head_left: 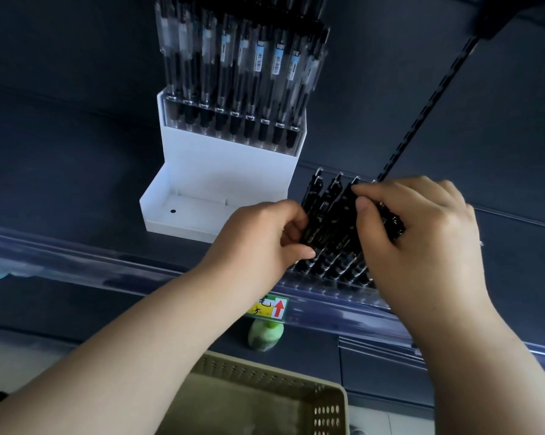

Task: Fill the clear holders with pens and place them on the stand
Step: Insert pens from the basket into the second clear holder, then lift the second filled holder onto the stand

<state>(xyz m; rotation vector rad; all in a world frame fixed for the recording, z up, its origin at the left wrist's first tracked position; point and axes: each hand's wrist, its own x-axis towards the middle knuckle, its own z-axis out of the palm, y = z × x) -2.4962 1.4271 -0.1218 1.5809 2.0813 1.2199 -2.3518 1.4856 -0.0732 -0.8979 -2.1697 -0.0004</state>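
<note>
I count two hands at work on the dark shelf. My left hand has its fingers curled round the left end of a row of black pens, thumb pressed against them low down. My right hand pinches the top of one pen in that row between thumb and forefinger; its other fingers are curled over more dark pens, and how many I cannot tell. These pens stand tilted in one clear holder, which rests on the shelf just to the right of the white stand, near its front edge. At least three clip tops show above the hands.

There is one stand, with two steps. The upper step carries one more filled holder: I count nine pens in its front row, with another row behind that is too crowded to count. The lower step shows its white floor with one black dot.

Along the shelf front runs one clear rail with one price tag bearing a red arrow. Below it sit one green-capped bottle and one olive perforated basket.
</note>
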